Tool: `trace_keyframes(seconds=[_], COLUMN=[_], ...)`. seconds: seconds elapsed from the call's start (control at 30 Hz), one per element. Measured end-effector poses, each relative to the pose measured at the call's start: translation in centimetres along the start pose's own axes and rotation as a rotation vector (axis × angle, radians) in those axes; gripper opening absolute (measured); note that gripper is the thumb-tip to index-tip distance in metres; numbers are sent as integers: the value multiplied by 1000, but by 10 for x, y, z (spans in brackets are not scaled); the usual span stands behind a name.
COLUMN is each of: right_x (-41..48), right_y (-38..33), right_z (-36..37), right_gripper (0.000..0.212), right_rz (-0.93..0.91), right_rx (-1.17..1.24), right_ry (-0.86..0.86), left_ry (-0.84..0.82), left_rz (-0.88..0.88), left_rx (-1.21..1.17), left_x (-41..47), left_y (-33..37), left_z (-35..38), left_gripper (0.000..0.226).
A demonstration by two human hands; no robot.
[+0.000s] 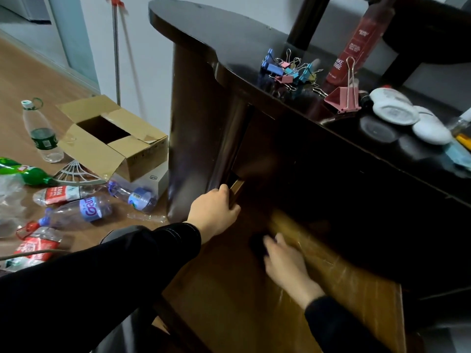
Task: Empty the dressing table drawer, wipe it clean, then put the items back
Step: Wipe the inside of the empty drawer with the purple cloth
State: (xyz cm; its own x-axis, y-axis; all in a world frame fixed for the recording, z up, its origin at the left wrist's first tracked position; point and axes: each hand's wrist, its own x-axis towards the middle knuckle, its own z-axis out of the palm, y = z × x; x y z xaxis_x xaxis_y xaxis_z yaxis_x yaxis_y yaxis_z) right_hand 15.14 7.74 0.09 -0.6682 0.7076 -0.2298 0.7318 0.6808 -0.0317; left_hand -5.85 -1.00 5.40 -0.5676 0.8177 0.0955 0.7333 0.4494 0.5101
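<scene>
Pulled-out drawer beneath my hands, my left hand curled round its left wall, arm outstretched, my right hand low inside it (blurred, grip unclear)

L arm in black L sleeve reaches fwd from lower left, nearly straight. L hand lies back-up, fingers curled over the drawer wall, gripping it. R forearm in black R sleeve comes up from below. R hand sits right of and nearer than the L fingertips, motion-blurred; fingers point fwd, grip unclear.
</scene>
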Motion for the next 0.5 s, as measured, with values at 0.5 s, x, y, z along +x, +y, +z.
trace_keyframes(seconds=[0.5], right_x=[91], right_y=[25], right_z=[-16], right_gripper=[37], right_rz=[493], right_rx=[270], right_ry=[-5], left_ry=[-14], left_rz=[3], left_rx=[35], left_x=[1], left_y=[4], left_z=[-2], left_gripper=[38])
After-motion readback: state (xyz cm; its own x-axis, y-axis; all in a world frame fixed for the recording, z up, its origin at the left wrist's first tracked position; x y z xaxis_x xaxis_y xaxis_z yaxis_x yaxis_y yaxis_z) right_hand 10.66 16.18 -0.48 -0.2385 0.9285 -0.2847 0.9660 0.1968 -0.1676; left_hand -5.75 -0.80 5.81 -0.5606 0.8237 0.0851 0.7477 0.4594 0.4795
